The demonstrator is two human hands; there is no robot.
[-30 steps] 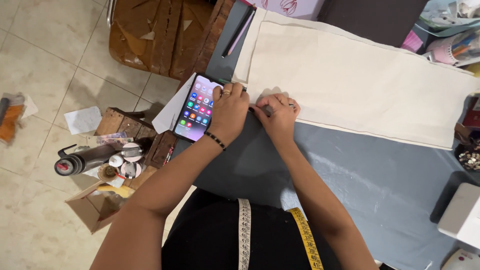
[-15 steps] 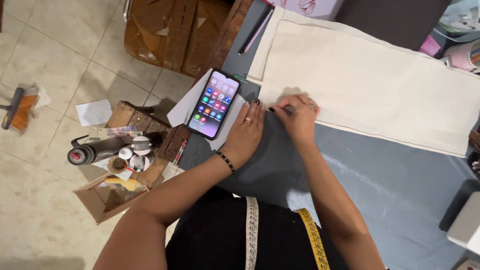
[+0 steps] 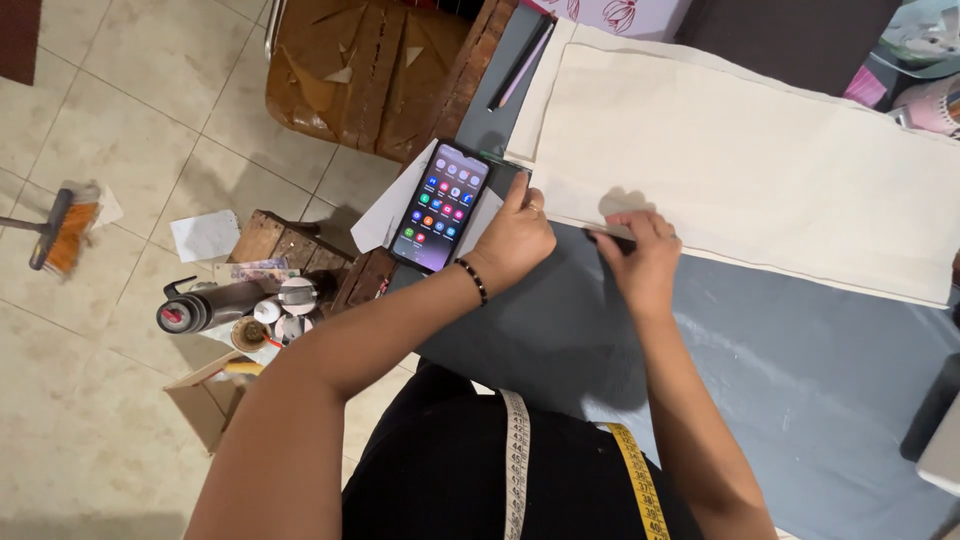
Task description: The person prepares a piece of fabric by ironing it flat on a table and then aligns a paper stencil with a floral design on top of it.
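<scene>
A long cream fabric (image 3: 760, 170) lies across a grey table (image 3: 800, 380). My left hand (image 3: 515, 238), with a dark bead bracelet on the wrist, presses down on the fabric's near left corner, next to a lit smartphone (image 3: 440, 205). My right hand (image 3: 640, 255) rests at the fabric's near edge, its fingers pinched on a small dark stick-like tool (image 3: 608, 238) that touches the edge. A white and yellow measuring tape (image 3: 630, 470) hangs around my neck over a black top.
A pen (image 3: 520, 65) lies on the table's far left. White paper (image 3: 385, 215) sits under the phone. On the tiled floor are a wooden stool (image 3: 370, 70), a dark flask (image 3: 205, 308), small jars, a cardboard box (image 3: 205, 405) and a brush (image 3: 55, 230).
My hands have drawn apart: the right hand slid to the right along the fabric's near edge with the dark tool. The left hand stayed by the phone.
</scene>
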